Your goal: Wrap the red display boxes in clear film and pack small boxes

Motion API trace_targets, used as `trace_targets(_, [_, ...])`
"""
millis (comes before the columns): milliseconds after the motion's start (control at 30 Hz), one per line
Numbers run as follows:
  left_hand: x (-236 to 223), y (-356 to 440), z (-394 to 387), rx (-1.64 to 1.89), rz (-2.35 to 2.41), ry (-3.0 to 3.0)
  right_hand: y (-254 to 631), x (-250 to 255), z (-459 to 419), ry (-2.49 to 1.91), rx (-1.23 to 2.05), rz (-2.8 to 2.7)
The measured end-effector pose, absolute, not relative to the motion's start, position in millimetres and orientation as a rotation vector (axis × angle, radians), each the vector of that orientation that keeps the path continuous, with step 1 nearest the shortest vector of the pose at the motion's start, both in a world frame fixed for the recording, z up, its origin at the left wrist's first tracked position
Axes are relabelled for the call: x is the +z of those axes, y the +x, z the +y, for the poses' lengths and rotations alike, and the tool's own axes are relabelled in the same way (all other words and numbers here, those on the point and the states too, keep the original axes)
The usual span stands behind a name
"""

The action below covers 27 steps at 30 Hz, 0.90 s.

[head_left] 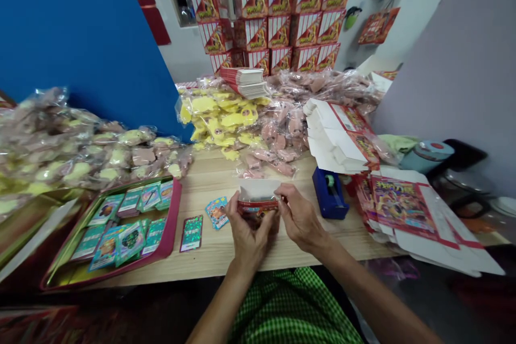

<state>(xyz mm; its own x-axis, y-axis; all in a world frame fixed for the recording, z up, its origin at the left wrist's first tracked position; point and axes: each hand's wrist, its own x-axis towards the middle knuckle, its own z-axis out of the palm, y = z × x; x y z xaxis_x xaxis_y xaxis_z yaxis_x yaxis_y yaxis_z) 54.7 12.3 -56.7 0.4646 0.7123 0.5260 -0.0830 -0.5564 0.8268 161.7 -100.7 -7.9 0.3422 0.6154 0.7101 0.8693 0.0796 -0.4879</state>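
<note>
Held in our left hand (246,234) is a small red box (261,206), its thumb across the printed front and its fingers around the left side. With our right hand (300,220) we have thumb and fingertips drawn together at the box's upper right corner. Its white flap (258,188) stands raised at the back. We find the box in front of us, at the near edge of the table (213,258).

Just left of it we record a few fanned cards (217,214) and, beside those, one card (191,233) apart. Farther left is a tin (174,223) with card piles in it. Right of our hands we note a blue tape dispenser (328,193), then flat cartons (407,207). Beyond the box lie bagged pink pieces (278,131) and yellow pieces (220,115). At the back we observe red-and-white boxes (280,0) stacked in rows.
</note>
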Motion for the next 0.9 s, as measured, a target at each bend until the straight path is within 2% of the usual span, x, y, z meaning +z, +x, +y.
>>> trace_targets(133, [-38,47,23,1.211,0.517,1.618,169,-4,-100,-1.607,-0.318,-1.455])
trace_targets(267, [-23,37,30,1.027,0.433,1.518,171,3,-109,-1.617,-0.203,-1.401])
trace_targets(500, [-31,20,33,0.975,0.078,1.655,170,10,-126,-1.590,-0.193,-1.605])
trace_targets(800, [-23,28,19,1.111,0.262,1.601,166,16,-126,-1.643,-0.144,-1.602])
trace_targets(900, [-22,25,26,1.108,0.187,1.740,166,18,-124,-1.653,-0.178,-1.644])
